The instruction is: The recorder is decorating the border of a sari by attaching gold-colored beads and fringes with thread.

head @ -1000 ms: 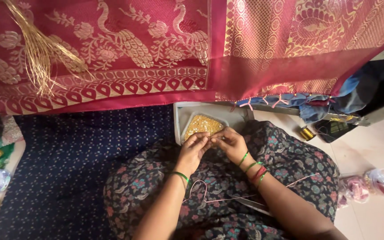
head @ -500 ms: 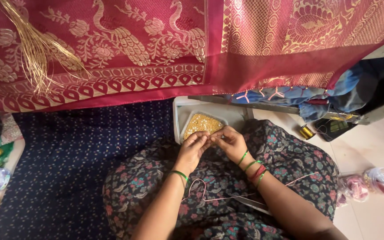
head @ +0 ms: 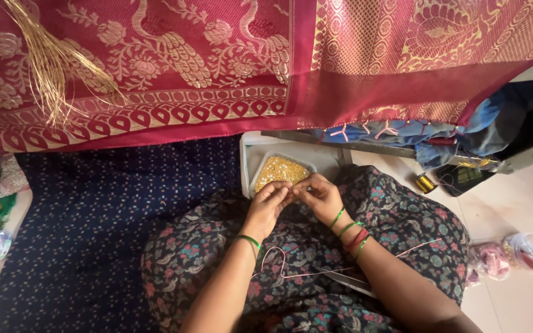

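The left hand [head: 268, 206] and right hand [head: 319, 197] meet fingertip to fingertip over the lap, fingers pinched narrow, seemingly on something too small to make out. Just at 12 o'clock of them sits a clear tray of gold beads [head: 279, 171], touching the knuckles' edge. A pink thread [head: 291, 271] loops across the floral dress at 6 o'clock. At 3 o'clock, well apart, a gold thread spool [head: 425, 183] lies on the floor. The red and gold sari [head: 217, 68] hangs at 12 o'clock

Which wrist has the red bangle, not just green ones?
The right hand wrist: its bangles include a red one among green. The left hand wrist carries only one green bangle.
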